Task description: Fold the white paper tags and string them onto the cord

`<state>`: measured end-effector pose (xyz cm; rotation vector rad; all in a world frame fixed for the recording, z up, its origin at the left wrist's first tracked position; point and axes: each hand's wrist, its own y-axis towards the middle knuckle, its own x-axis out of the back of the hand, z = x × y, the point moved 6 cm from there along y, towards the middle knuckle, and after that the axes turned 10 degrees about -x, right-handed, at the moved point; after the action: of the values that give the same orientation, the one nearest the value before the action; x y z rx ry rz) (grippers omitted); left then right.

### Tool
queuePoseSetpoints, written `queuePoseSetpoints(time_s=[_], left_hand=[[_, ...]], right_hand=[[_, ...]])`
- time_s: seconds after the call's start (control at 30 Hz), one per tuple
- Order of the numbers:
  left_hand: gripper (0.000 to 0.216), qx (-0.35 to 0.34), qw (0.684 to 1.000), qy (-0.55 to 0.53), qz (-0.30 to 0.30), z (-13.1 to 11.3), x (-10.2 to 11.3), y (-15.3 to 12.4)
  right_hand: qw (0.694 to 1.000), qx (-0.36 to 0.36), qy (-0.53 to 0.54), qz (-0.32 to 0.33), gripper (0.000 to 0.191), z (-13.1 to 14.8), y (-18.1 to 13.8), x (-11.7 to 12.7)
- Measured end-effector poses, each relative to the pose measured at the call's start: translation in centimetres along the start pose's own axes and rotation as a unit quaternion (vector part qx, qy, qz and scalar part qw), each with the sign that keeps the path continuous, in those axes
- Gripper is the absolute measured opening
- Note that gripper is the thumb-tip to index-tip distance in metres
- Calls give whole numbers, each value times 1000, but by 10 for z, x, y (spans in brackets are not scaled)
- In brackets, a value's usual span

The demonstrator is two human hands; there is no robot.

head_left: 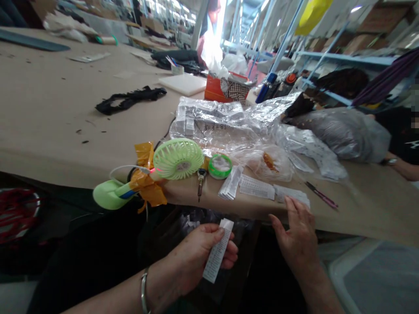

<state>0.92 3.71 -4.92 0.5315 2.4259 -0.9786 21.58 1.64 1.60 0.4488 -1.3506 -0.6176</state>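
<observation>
My left hand (203, 253) is closed on a narrow white printed label strip (218, 250), held below the table's front edge. My right hand (299, 237) is open, fingers stretched up to the table edge, fingertips touching a row of white printed labels (262, 188) lying there. A folded stack of labels (231, 183) lies just left of that row. On the table in front of my hands stands a green handheld fan (178, 158), its handle wrapped in yellow tape (147, 183).
A green tape roll (220, 166), a small tool (200, 181), crumpled clear plastic bags (229, 124), scissors (321, 195), a black fabric strip (131, 98), a tissue box (222, 87). Another person's arm (402, 168) rests at the right, beside a grey bundle (347, 133).
</observation>
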Motion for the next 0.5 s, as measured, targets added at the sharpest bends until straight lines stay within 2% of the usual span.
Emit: queuePoseSetpoints(time_s=[0.07, 0.13, 0.33, 0.43, 0.5], left_hand=[[21, 0, 1000, 5, -5, 2, 2, 0], [22, 2, 1000, 6, -11, 4, 4, 1], [22, 9, 1000, 17, -24, 1, 5, 0], [20, 12, 999, 23, -25, 0, 3, -1], [20, 10, 1000, 15, -10, 1, 1, -1]], right_hand=[[998, 7, -60, 10, 51, -12, 0, -6], [997, 26, -70, 7, 42, -19, -4, -9], [998, 15, 27, -54, 17, -38, -5, 3], [991, -27, 115, -70, 11, -26, -4, 13], [978, -30, 199, -53, 15, 2, -8, 17]])
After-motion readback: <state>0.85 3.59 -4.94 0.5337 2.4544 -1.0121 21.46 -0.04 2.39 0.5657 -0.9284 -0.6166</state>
